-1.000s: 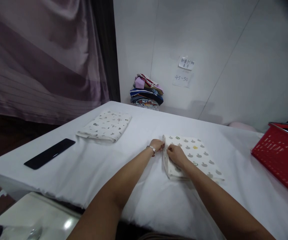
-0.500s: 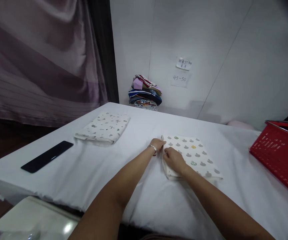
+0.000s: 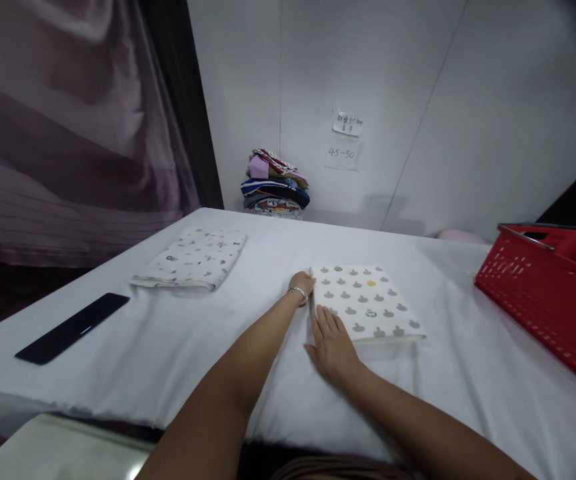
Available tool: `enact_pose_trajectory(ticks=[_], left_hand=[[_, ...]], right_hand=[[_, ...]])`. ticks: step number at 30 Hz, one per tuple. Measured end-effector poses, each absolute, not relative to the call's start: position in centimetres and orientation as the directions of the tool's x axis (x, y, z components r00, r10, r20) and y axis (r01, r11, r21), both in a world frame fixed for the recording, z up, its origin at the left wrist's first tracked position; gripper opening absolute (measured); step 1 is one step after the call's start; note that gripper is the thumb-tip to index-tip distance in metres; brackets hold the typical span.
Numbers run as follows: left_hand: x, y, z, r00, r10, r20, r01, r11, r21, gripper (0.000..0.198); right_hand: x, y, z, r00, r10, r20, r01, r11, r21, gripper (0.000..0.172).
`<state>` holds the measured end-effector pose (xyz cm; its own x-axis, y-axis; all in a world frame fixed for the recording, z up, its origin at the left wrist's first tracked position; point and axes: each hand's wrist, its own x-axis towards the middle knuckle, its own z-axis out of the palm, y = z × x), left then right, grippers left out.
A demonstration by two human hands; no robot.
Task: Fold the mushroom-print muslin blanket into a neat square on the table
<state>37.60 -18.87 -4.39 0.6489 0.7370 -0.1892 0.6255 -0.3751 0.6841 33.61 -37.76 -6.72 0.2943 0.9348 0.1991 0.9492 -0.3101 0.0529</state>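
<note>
A folded white cloth (image 3: 363,293) printed with grey shapes and a few green and yellow ones lies flat in front of me. At its left edge, my left hand (image 3: 303,285), with a bracelet on the wrist, has its fingers closed on the fabric near the far left corner. My right hand (image 3: 335,350) rests flat over the near left corner, fingers stretched out and thumb apart. Farther left on the table lies another folded white cloth (image 3: 193,259) with small scattered prints; neither hand touches it.
The table (image 3: 278,243) has a white cover. A black flat strip (image 3: 73,329) lies near its left edge. To the right stands a red basket (image 3: 543,300) with a metal handle. Stacked folded fabrics (image 3: 275,183) sit beyond the far edge, by the wall with paper signs (image 3: 343,153).
My right hand has opened from a closed grip on the cloth's left edge and moved nearer, now lying flat on the corner. My left hand stays at the edge. The view has shifted slightly right.
</note>
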Motion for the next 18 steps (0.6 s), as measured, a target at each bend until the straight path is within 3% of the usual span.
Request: enact_pose_trajectory(ticks=[7, 12, 15, 18], left_hand=[[37.8, -18.5, -4.6, 0.676, 0.707, -0.208, 0.628, -0.405, 0.665, 0.022], [38.1, -19.2, -3.0, 0.675, 0.736, -0.05, 0.594, -0.502, 0.629, 0.04], [38.6, -20.4, -2.8, 0.761, 0.639, 0.11, 0.476, -0.666, 0.574, 0.046], [38.9, -21.1, -4.2, 0.847, 0.522, 0.099, 0.422, -0.774, 0.472, 0.046]], right_hand=[[33.2, -38.5, -7.0, 0.218, 0.935, 0.279, 0.966, -0.247, 0.074, 0.058], [33.3, -38.7, -7.6, 0.176, 0.925, 0.336, 0.973, -0.215, 0.081, 0.055], [33.4, -38.6, -7.8, 0.158, 0.92, 0.358, 0.977, -0.199, 0.08, 0.054], [33.5, -38.6, -8.0, 0.156, 0.923, 0.351, 0.979, -0.193, 0.073, 0.055]])
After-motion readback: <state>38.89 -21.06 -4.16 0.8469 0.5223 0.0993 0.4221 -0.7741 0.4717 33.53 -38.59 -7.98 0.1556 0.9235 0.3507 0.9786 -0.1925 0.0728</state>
